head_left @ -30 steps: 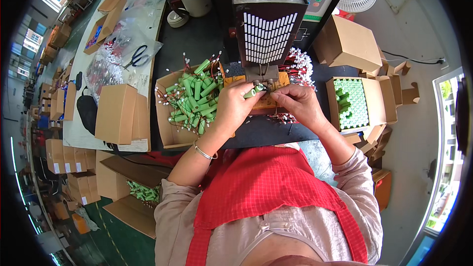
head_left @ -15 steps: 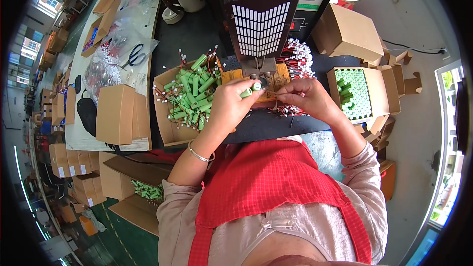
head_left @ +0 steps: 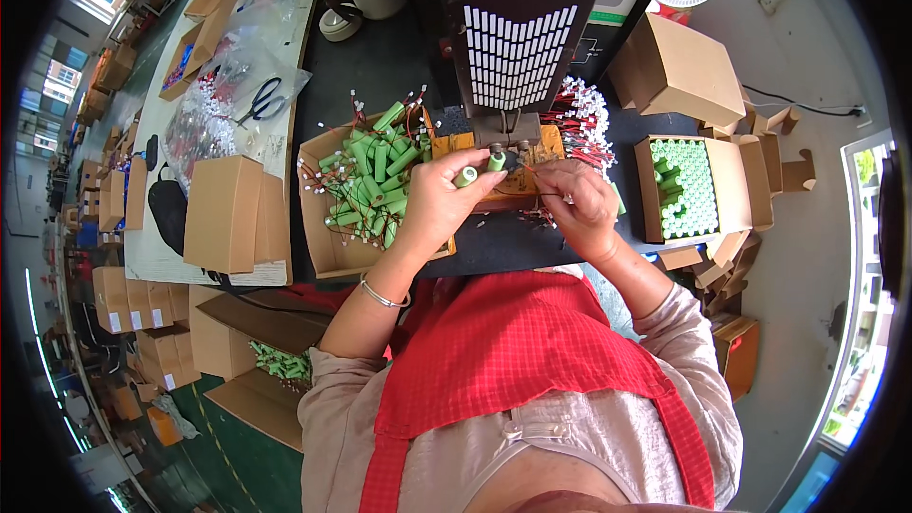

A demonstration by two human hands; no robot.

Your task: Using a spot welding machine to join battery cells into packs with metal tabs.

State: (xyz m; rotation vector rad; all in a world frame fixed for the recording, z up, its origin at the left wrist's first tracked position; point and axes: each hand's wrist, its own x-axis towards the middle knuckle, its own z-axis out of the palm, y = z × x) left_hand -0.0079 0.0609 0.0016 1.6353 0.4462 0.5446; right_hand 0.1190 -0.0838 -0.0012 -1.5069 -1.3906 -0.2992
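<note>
My left hand [head_left: 439, 198] is closed around two green cylindrical battery cells. One cell [head_left: 465, 177] sits between the fingers, its pale end facing up toward me. The other cell [head_left: 497, 162] is at the fingertips, right under the electrodes [head_left: 510, 146] of the spot welder [head_left: 521, 47]. Beside it, my right hand [head_left: 581, 201] pinches a thin wire lead [head_left: 532, 171] that runs toward that cell. Another green cell [head_left: 620, 199] shows at the right hand's outer edge; whether the hand holds it, I cannot tell.
To the left stands a carton [head_left: 328, 252] of green cells with wired leads. A carton [head_left: 652, 190] of upright cells is on the right. White-plugged red leads [head_left: 581, 119] lie behind my right hand. Scissors [head_left: 261, 100] rest on plastic bags at the far left.
My right hand has shifted right and nearer to me, its fingers more curled. A second cell now shows at my left fingertips under the electrodes, and a green cell appears beside my right hand.
</note>
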